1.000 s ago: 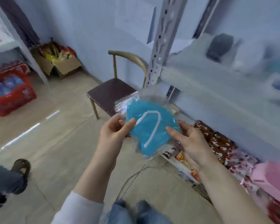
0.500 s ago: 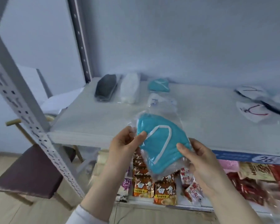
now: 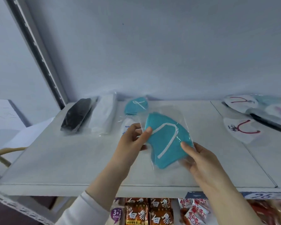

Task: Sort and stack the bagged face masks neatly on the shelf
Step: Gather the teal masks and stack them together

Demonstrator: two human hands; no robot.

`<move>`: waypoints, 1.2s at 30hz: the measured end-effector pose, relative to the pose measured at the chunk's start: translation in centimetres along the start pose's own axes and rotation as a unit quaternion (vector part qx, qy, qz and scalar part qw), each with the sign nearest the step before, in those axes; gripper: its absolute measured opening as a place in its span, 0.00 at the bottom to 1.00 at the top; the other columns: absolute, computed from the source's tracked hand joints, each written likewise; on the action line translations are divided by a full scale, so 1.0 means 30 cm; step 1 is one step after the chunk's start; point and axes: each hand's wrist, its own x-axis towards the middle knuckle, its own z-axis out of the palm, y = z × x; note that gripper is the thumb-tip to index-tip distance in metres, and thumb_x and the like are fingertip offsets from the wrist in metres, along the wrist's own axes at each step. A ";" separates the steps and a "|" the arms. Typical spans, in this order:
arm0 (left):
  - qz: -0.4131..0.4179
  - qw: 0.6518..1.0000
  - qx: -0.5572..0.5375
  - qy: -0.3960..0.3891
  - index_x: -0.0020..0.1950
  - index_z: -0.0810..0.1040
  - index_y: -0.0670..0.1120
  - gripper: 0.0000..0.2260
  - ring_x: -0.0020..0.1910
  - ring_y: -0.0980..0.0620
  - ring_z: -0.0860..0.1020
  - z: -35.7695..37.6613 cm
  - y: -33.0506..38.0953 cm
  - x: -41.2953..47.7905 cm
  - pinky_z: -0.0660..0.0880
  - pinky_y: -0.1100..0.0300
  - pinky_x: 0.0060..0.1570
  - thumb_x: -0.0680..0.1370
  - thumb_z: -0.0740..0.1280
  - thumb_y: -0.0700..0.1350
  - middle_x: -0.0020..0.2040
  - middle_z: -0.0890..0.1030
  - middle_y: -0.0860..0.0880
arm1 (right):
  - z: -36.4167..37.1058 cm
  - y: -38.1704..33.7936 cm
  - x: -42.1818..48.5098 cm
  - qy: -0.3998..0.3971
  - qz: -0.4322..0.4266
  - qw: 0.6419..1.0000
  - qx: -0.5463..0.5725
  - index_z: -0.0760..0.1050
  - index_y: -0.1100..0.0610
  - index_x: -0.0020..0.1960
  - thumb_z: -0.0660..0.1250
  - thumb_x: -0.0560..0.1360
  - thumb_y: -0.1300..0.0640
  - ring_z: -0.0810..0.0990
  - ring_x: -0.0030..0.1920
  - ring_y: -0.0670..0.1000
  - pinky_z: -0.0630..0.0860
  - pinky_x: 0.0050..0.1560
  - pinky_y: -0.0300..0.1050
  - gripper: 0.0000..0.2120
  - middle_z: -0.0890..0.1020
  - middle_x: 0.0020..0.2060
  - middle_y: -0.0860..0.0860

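Pale grey shelf board (image 3: 71,159) runs across before me under a plain bluish wall (image 3: 152,54), a metal upright (image 3: 37,51) at its back left corner and snack packets (image 3: 146,211) on the level below. Above its middle I hold the teal bagged mask (image 3: 165,140), my left hand (image 3: 130,143) pinching its left edge and my right hand (image 3: 201,161) gripping its lower right corner, hands apart. Behind lie a black mask stack (image 3: 76,116), a white mask stack (image 3: 104,114) beside it and a second teal mask (image 3: 135,105).
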 end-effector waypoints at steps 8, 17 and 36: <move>-0.048 0.988 -0.118 -0.084 0.69 0.69 0.39 0.24 0.58 0.50 0.79 -0.077 0.082 0.314 0.76 0.59 0.59 0.84 0.46 0.53 0.61 0.78 0.41 | 0.170 -0.125 0.197 -0.148 0.168 0.951 0.214 0.80 0.65 0.41 0.81 0.51 0.66 0.81 0.31 0.51 0.79 0.29 0.40 0.20 0.82 0.36 0.57; -0.040 0.957 -0.229 -0.175 0.44 0.85 0.47 0.19 0.44 0.54 0.82 -0.170 0.099 0.561 0.79 0.59 0.50 0.76 0.55 0.51 0.42 0.84 0.50 | 0.363 -0.169 0.321 -0.237 0.213 0.911 0.263 0.79 0.71 0.47 0.76 0.51 0.79 0.82 0.32 0.56 0.79 0.27 0.44 0.25 0.82 0.39 0.62; -0.077 0.918 0.382 0.069 0.54 0.72 0.42 0.18 0.46 0.47 0.69 -0.242 0.118 0.856 0.64 0.58 0.44 0.77 0.64 0.56 0.42 0.70 0.46 | 0.390 -0.136 0.671 0.106 -0.016 0.983 -0.149 0.71 0.64 0.62 0.69 0.74 0.61 0.76 0.33 0.49 0.77 0.34 0.38 0.18 0.77 0.40 0.53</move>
